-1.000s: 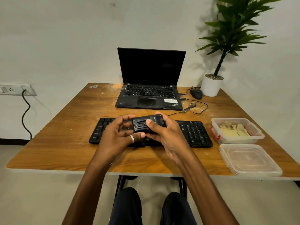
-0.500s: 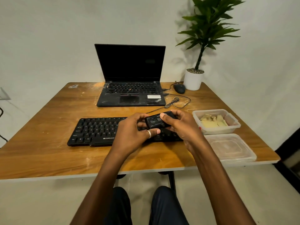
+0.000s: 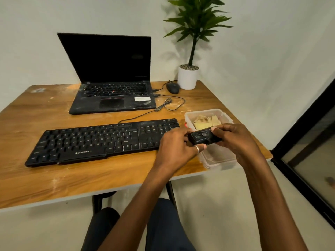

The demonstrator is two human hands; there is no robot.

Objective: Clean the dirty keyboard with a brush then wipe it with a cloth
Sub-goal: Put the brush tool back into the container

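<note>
A long black plastic keyboard (image 3: 101, 142) with white lettering lies flat on a worn, dust-streaked wooden table (image 3: 45, 180), stretching away to the left of the person's fingers, its right end passing under the left hand (image 3: 176, 149). Beyond the fingers and to their left, an open black laptop (image 3: 112, 84) with a dark screen sits near the wall. Further back, a black computer mouse (image 3: 173, 87) rests just beside a white pot holding a green leafy plant (image 3: 188, 77), and a thin black cable (image 3: 163, 105) loops across the tabletop from the keyboard toward the laptop. The 2 hands meet at the table's right side, both closed on 1 small black rectangular device (image 3: 204, 138) that may be the brush, though no bristles show. The left hand, with a silver ring (image 3: 197, 149) on the thumb, pinches its left end; the right hand (image 3: 233, 140) grips its right end, thumb on top. Directly behind and under the fingers stands a clear plastic container (image 3: 206, 115) holding pale yellow folded cloth pieces (image 3: 204, 121), with a second clear plastic tub (image 3: 217, 158) below the hands at the table's near edge.
</note>
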